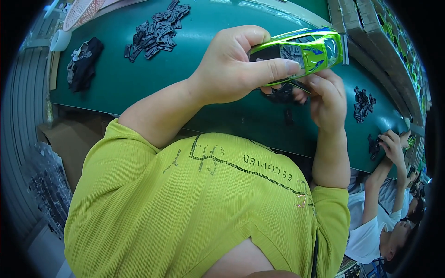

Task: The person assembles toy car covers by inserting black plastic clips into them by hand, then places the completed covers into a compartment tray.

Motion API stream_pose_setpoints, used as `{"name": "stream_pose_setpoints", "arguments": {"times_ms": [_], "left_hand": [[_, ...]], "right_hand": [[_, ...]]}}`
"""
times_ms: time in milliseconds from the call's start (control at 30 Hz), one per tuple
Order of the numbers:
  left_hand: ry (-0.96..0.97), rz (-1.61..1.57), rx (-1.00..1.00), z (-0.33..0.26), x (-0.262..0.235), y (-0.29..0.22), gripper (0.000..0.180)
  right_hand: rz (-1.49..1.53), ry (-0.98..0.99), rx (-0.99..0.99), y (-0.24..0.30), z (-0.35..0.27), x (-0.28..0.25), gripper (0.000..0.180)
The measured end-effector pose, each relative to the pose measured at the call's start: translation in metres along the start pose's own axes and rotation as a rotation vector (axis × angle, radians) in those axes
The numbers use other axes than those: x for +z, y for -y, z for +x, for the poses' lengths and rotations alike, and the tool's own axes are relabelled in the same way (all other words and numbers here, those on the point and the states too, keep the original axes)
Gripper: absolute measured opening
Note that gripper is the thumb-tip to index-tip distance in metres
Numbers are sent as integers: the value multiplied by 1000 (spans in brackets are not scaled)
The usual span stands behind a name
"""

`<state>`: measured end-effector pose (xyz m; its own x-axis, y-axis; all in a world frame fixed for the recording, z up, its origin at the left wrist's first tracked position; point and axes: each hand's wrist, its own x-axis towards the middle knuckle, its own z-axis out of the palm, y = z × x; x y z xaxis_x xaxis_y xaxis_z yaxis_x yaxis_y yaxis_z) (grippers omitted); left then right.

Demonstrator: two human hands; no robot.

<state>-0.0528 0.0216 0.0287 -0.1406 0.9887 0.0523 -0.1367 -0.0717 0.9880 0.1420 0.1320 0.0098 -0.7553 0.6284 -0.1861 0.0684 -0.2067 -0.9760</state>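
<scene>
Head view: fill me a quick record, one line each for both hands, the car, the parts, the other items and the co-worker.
Left hand: left hand holds the green toy car, thumb across its top
Right hand: right hand appears to pinch a black piece at the car's near side
Car: raised above the green table
Parts: large black pile, far left; smaller black pile, right
Left edge: dark cloth, pink basket
Co-worker: hand at right
</scene>
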Motion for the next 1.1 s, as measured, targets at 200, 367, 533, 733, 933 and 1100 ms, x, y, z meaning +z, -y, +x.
{"name": "stream_pose_setpoints", "arguments": {"times_ms": [200,367,533,733,933,1100], "left_hand": [[83,116,78,1,-3,10,19],[112,98,101,2,0,10,18],[102,136,177,0,0,11,16],[136,345,270,1,-7,17,15],[125,381,262,-1,-7,16,15],[118,362,296,-2,-6,18,14]], "right_hand": [[410,150,261,-10,3,11,27],[586,194,290,-8,-1,12,22],[565,149,309,-6,-3,16,20],[605,165,297,-5,-5,18,18],[582,212,260,-4,-4,17,11],[567,174,230,-2,-9,20,10]]}}
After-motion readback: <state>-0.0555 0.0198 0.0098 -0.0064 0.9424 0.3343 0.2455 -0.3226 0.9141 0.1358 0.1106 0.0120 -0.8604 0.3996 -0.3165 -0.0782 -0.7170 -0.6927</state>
